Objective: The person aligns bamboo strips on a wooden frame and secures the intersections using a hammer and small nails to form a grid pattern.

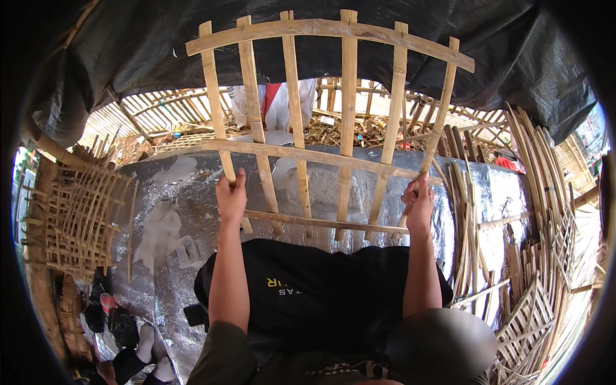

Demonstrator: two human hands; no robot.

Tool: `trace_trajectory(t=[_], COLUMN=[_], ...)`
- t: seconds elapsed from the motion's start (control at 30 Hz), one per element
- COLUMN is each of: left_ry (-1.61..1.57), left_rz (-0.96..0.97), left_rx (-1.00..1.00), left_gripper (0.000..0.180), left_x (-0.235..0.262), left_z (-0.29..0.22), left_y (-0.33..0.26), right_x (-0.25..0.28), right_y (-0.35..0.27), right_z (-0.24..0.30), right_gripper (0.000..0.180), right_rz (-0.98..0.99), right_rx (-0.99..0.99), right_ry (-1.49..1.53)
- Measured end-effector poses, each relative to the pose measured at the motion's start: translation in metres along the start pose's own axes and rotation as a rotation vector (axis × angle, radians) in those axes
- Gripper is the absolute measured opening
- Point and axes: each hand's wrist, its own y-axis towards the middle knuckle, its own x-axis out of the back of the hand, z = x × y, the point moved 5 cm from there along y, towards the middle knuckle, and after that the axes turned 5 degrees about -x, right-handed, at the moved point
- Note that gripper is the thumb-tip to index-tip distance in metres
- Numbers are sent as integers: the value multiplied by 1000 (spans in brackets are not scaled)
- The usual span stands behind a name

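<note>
Above the silver sheet [174, 292], toward its far edge, I have the bamboo lattice [345, 158] before me, lifted by two hands. It consists of six long slats and three cross strips, and its top end reaches, in my view, over the far edge of the sheet, against the black tarp [513, 58]. The left hand [232, 197] pinches the outermost left slat, just below the middle cross strip, with the fingers bent around it. The right hand [419, 204] is closed on the opposite side, where the last slat meets the right end of the same strip. Whether the near ends of the slats touch something, I cannot tell.

As I judge it, the step in hand is a holding one: the frame is kept upright or tilted between both hands, with its whole face toward my view. I see no tool in either hand. The next move calls, I think, for equal grip on both sides, because one side lifted alone could twist the thin slats out of their crossings.

Behind the lattice, a grey block [325, 187] lies on the sheet. Along the left edge I find woven bamboo pieces [83, 215]; along the right edge, many loose strips [538, 170] are standing close, so a wide swing to that side could catch them. Near the lower left corner are another person's feet [146, 343].
</note>
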Motion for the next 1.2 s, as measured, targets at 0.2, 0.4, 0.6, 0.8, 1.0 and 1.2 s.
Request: trace_trajectory(t=[0.2,0.4,0.6,0.8,1.0,1.2], left_ry=[164,208,203,209,198,259], left_rz=[-36,-97,-111,-82,-94,-114], left_rx=[-143,-185,-148,-159,-181,-105], left_gripper=[33,36,36,35,35,35], left_x=[2,-5,5,1,0,4], left_z=[15,-2,3,0,2,1], left_y=[5,-2,3,1,3,1], right_x=[3,8,-2,0,0,-1], right_y=[-2,7,5,7,8,9], right_z=[-6,-12,-12,-17,-15,-18], right_gripper=[53,53,58,58,59,61], right_rz=[-40,17,36,53,76,60], right_rx=[9,44,62,65,49,48], right_ry=[-18,-22,17,-49,-30,-61])
